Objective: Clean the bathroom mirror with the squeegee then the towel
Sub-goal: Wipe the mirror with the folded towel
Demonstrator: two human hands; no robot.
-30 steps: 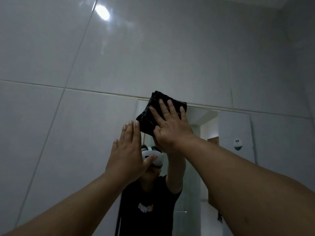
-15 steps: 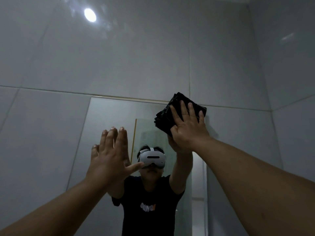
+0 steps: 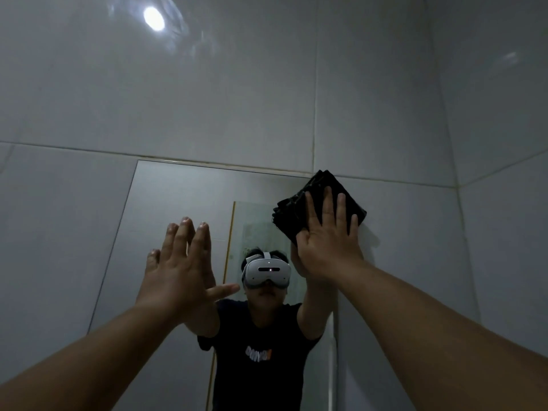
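We face a tiled wall (image 3: 207,93) with the mirror (image 3: 184,209) set into it, its top edge running along a grout line. The glass shows us with both arms raised. No squeegee is in view, so we judge that first pass over and the towel stage under way.

Our right hand (image 3: 327,247) is laid flat, fingers spread, pressing the towel (image 3: 320,200) against the surface at the mirror's upper right corner. The towel is a dark folded wad, its top corner reaching just over the mirror's top edge and its right side on or past the mirror's right edge; we cannot tell exactly where the glass ends beneath it.

Our left hand (image 3: 178,268) holds nothing: fingers straight and close together, thumb stuck out, palm toward the glass. Whether it touches the mirror we cannot tell.

As for what is left, we judge the top strip about reached end to end, while the middle and lower glass may need wiping. We cannot see streaks or damp in this dim light, so how clean any part is stays unclear.
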